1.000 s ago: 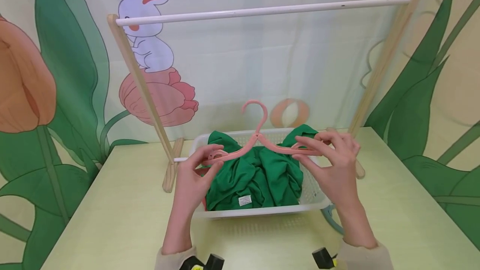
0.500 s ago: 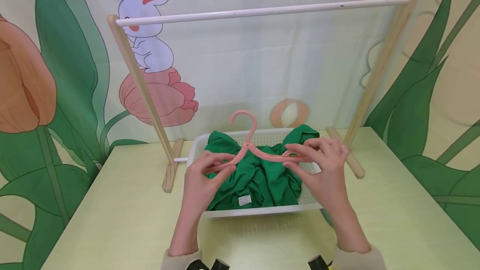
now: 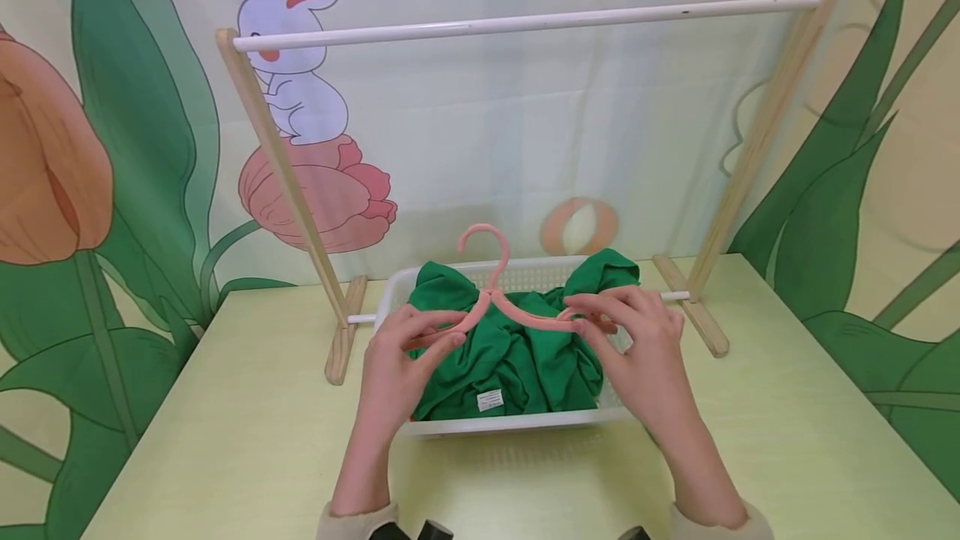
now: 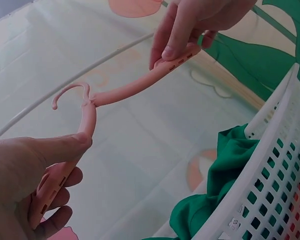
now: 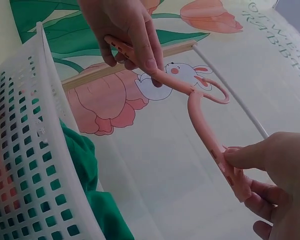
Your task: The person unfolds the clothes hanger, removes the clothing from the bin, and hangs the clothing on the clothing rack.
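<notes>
A pink clothes hanger [image 3: 525,319] is held above the basket, its hook upward and curving to the left in the head view. My left hand [image 3: 405,348] pinches one arm of it between thumb and fingers. The other arm is pinched by my right hand [image 3: 637,340], thumb underneath and fingers on top. Both wrist views show slots along the hanger's arms, which bend down from the joint under the hook. Below lies a crumpled green garment [image 3: 510,365] with a white label, inside a white plastic basket [image 3: 517,423].
Behind the basket stands a rack with a white rod [image 3: 525,22] and wooden legs [image 3: 285,173]. Something red shows through the holes of the basket wall in the left wrist view. A printed curtain [image 3: 465,132] hangs behind the pale table [image 3: 225,407].
The hanger has come down and to the left with both hands on it. My hands are closer together along its arms. The garment and basket have stayed put.
</notes>
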Demonstrator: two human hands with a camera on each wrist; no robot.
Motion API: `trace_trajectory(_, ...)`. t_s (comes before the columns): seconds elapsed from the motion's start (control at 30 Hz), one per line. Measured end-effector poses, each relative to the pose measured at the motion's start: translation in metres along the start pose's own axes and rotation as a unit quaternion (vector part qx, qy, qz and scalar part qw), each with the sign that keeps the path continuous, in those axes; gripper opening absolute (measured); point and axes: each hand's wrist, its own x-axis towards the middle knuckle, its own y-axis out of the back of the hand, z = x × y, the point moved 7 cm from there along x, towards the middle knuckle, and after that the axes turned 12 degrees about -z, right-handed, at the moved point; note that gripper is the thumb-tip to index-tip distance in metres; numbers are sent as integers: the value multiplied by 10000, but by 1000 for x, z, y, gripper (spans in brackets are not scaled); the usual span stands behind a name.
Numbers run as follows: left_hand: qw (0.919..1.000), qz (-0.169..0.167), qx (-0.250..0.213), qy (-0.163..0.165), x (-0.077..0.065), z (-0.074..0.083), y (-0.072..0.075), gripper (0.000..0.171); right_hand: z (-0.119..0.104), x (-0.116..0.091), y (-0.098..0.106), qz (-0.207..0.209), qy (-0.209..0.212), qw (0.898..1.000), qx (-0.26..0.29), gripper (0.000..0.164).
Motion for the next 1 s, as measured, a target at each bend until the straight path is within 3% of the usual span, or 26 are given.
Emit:
trace_trajectory(0.2,9998,48,159,-54,-2,1,1,22,4,1,-2,-342,-362,9987,102,12)
trace_trajectory(0.37,9996,57,255,-89,-3,1,0,21,4,1,-7,-738,-427,9951,-493,9)
trace_trajectory(0.6,9999,111,116,-64,-3,1,0,20,1,0,0,-364,-459,9942,-899,10)
trace_trajectory(0.83,9997,166,113,-116,-4,4,2,21,9,-1,6,-45,-809,9956,-464,13)
trace_trajectory(1.0,9994,151,273,-173,-4,2,9,21,15,-1,4,-370,-931,9945,310,13)
